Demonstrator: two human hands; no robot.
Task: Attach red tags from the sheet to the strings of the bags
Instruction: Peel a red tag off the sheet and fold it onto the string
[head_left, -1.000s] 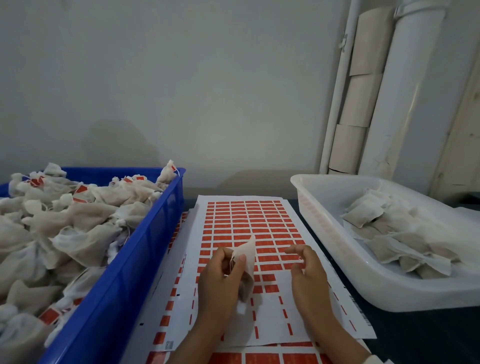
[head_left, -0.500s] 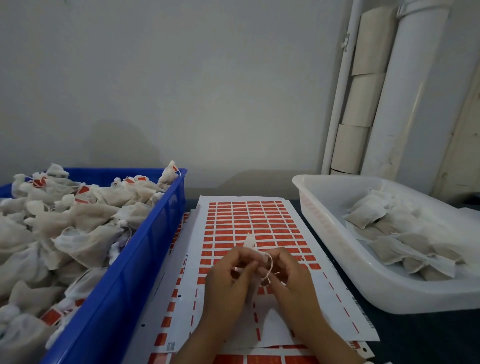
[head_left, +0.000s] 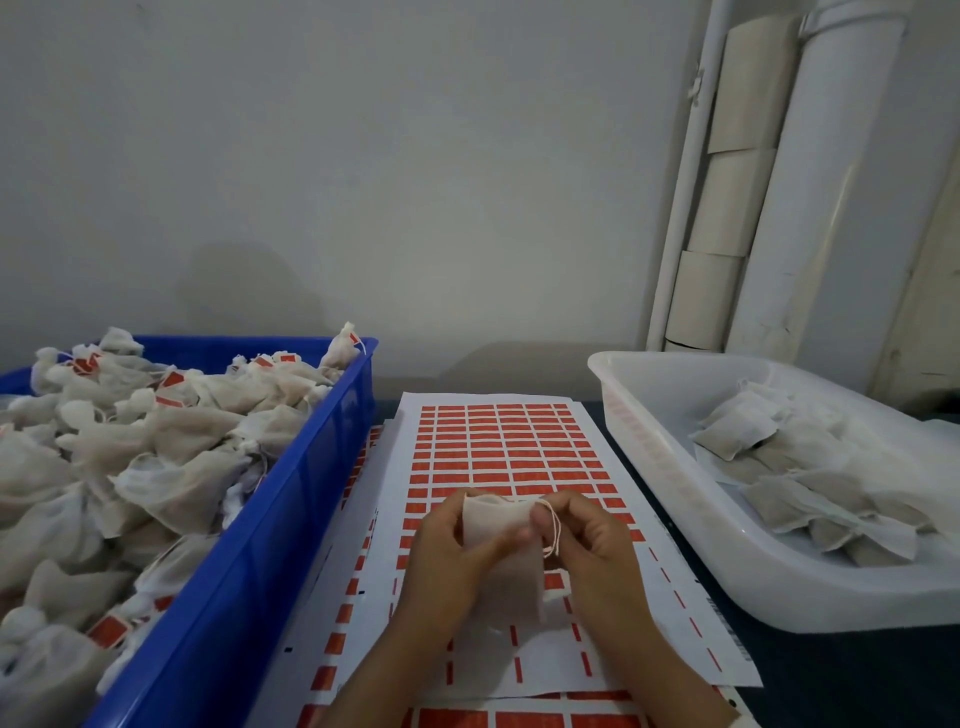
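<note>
A small white mesh bag (head_left: 493, 525) is held above the sheet of red tags (head_left: 498, 447) lying on the table in front of me. My left hand (head_left: 441, 556) grips the bag's left side, thumb across its front. My right hand (head_left: 587, 545) pinches the bag's top right corner, where the thin looped string (head_left: 555, 535) hangs over its fingers. The lower rows of the sheet have lost most tags; the upper rows are full. No red tag shows on the held bag.
A blue crate (head_left: 291, 509) on the left is heaped with bags, some bearing red tags. A white plastic tray (head_left: 675, 499) on the right holds several flat bags. More tag sheets lie under the top one. White pipes (head_left: 810, 208) rise at the back right.
My right hand came off the sheet and joined the left at the bag. The bag turned from upright to spread between both hands, with its string looped out at the right.
</note>
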